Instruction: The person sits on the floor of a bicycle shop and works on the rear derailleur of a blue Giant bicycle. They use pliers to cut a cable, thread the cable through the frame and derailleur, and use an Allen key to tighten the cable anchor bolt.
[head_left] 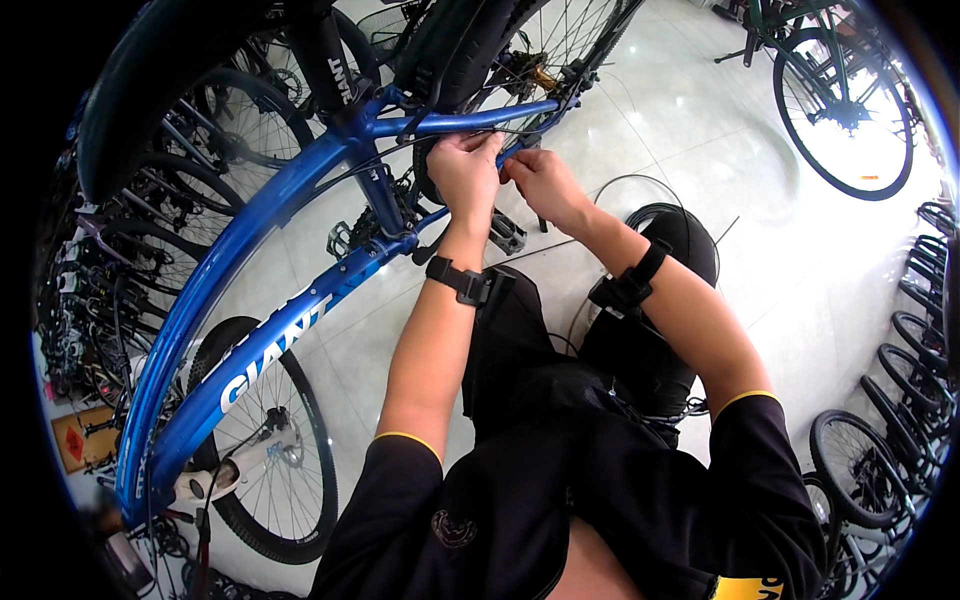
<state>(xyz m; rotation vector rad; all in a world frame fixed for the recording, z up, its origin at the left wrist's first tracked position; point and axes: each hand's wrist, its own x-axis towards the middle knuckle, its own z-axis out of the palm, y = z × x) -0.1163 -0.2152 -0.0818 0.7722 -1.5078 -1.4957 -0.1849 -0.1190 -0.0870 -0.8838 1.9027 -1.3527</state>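
A blue bicycle frame (285, 190) stretches across the left, with its rear wheel (545, 50) at the top. Next to the frame's thin rear tubes (460, 122), my left hand (465, 178) is closed, thumb and forefinger pinched together. My right hand (548, 185) meets it from the right, its fingers also pinched close to the lower blue tube. Whatever lies between the fingertips of either hand is too small to make out. A thin dark cable (355, 172) runs along the frame toward my left hand. Below the hands are a pedal (507, 232) and the crank area.
Coiled thin cable (655, 212) lies by my right knee (690, 245). The front wheel (270, 450) stands lower left. Many bicycles crowd the left side, with more wheels (860, 465) along the right. Another bicycle (845, 110) stands upper right on the pale tiled floor (690, 100).
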